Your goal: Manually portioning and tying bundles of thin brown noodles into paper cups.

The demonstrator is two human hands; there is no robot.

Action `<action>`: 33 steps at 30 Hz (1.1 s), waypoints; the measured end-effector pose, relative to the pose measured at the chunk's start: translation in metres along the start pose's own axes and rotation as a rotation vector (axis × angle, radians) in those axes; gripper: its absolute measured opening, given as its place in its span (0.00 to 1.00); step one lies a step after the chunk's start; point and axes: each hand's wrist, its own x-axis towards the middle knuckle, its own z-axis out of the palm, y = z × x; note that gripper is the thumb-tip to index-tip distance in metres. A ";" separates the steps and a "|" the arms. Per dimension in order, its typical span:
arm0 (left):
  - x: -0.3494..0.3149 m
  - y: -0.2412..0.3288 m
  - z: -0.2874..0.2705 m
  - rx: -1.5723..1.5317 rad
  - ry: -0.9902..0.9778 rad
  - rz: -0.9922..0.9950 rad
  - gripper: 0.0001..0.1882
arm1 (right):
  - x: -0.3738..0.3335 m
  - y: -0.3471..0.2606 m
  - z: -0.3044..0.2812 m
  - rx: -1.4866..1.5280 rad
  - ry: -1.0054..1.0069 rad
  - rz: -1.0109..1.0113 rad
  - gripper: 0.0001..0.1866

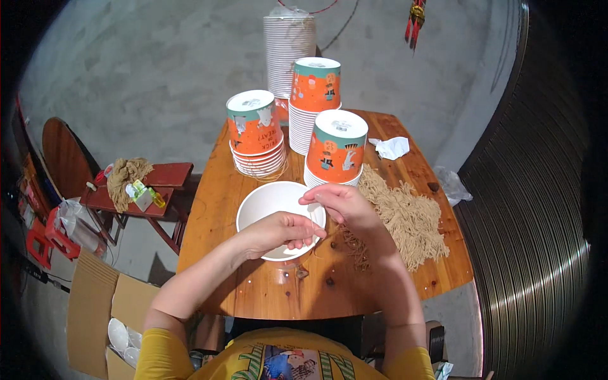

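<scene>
A white-lined paper bucket (259, 208) stands on the wooden table (215, 278) in front of me, its round mouth facing up. Over its right side my left hand (286, 233) is closed, thumb and fingers pinching a thin tan string (315, 220). Just above and to the right, my right hand (345, 204) bends inward with its fingertips drawn together; the faint strand appears to run up to them. Part of the bucket's rim is hidden behind both hands. A large heap of tan strings (408, 221) lies right of my right forearm, with darker strands (356, 247) beside it.
Upside-down stacks of orange and green printed buckets (335, 152), (253, 130), (316, 85) stand behind the bucket. A tall white stack (290, 57) rises at the back. Crumpled white paper (391, 147) lies at right. Left are a red bench (171, 177) and an open cardboard box (92, 310).
</scene>
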 end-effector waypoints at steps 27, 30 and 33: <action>0.008 0.009 0.001 -0.216 0.103 -0.173 0.09 | -0.058 0.057 0.032 -0.408 0.410 -0.320 0.11; 0.009 -0.002 -0.003 0.055 0.157 -0.017 0.11 | -0.056 0.053 0.020 -0.267 0.580 -0.101 0.11; 0.008 -0.005 0.004 0.395 0.249 0.175 0.12 | -0.054 0.054 0.016 -0.395 0.544 -0.161 0.16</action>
